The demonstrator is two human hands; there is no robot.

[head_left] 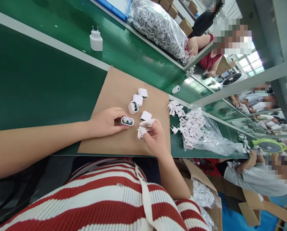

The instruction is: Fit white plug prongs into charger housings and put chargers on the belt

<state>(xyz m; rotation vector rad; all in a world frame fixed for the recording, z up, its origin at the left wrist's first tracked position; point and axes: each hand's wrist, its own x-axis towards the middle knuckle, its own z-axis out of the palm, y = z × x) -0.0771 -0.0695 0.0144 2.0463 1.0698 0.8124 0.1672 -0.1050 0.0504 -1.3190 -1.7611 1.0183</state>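
My left hand (110,121) grips a white charger housing (127,121) between thumb and fingers, its open end showing a circuit board inside. Facing it across a small gap, my right hand (155,134) pinches a white plug cap with metal pins (141,132); white covers wrap some of its fingertips. Just beyond the hands, several more white housings (133,107) lie on a brown cardboard sheet (114,93), a few with circuit boards visible in their open ends. To the right of the sheet, a pile of white plug caps (191,126) spills from a clear plastic bag (215,142).
An assembled white charger (96,40) stands pins-up on the green belt (69,29). Another housing (176,89) lies farther right. Beyond a rail sits a large bag of white parts (160,27). Metal posts (241,81) rise at right, where several co-workers sit. Cardboard boxes (203,183) stand below the table.
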